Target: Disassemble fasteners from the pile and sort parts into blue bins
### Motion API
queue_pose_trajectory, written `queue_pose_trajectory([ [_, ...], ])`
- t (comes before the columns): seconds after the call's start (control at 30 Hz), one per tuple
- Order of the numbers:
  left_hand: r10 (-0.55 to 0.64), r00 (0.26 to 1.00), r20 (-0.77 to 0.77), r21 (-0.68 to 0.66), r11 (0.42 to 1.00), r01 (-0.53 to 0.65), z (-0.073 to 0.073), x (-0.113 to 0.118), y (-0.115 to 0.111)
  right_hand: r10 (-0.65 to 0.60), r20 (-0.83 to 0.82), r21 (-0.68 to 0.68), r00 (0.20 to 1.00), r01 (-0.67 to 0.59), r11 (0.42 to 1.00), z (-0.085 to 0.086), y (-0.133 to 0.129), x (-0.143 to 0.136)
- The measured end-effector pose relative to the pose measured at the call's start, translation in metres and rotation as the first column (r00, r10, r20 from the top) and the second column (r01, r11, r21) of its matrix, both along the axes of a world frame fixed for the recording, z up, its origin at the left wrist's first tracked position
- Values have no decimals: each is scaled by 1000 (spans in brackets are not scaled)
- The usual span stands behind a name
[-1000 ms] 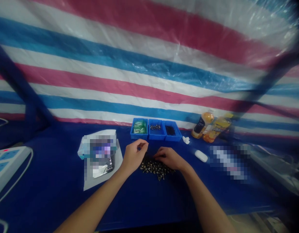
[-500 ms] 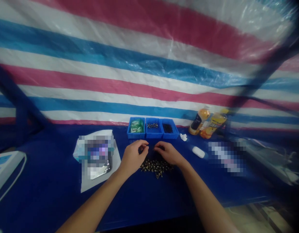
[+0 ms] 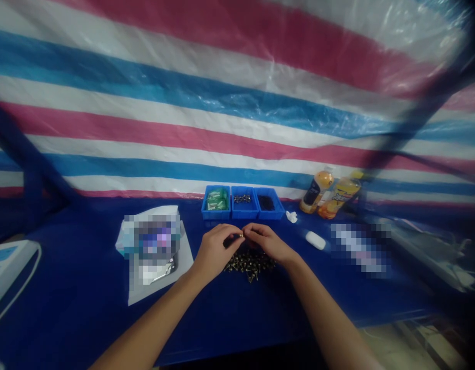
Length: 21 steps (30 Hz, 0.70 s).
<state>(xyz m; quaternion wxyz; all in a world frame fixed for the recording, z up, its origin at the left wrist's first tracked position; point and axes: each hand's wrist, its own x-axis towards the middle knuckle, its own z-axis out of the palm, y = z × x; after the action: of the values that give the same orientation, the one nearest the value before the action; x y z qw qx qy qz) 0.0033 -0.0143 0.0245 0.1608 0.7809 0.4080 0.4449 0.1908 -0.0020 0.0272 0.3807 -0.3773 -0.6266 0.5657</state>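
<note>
My left hand [image 3: 217, 247] pinches a small brass-coloured metal piece [image 3: 241, 235] between thumb and fingertips. From the right, the fingertips of my right hand [image 3: 268, 243] meet it, closed in a pinch; whatever they grip is too small to make out. A pile of small brass and dark metal parts [image 3: 251, 265] lies on the blue table just below both hands. Beyond the hands stand three blue bins: the left bin [image 3: 216, 216] holds green and white packets, the middle bin [image 3: 244, 214] small metal parts, the right bin [image 3: 271, 214] small dark parts.
On the blue table [image 3: 237, 318], a white sheet [image 3: 137, 294] with a blurred package lies left. To the right are crumpled tissue [image 3: 291, 217], a white case [image 3: 315, 240] and two bottles [image 3: 317, 191]. A white device [image 3: 10, 262] sits far left.
My hands have come together, their fingertips now meeting above the pile. The brass-coloured piece now shows between them.
</note>
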Motion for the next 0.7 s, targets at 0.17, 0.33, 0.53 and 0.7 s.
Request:
queue_pose_trajectory([
  [0.17,56,998,37,-30,998,-55,2,-1,-2,42,-65,-77,997,-47,996,1,-1,-1],
  [0.33,55,998,32,-32,998,-54,5,0,-5,28,-182,-144,983,-55,988,0,-3,-3],
  [0.53,28,994,107,-28,999,-25,12,0,-7,-80,-296,-277,952,-6,961,1,-1,-2],
  [0.7,54,992,111,-46,998,-49,13,-1,-6,-132,-316,-329,939,22,944,-2,4,1],
])
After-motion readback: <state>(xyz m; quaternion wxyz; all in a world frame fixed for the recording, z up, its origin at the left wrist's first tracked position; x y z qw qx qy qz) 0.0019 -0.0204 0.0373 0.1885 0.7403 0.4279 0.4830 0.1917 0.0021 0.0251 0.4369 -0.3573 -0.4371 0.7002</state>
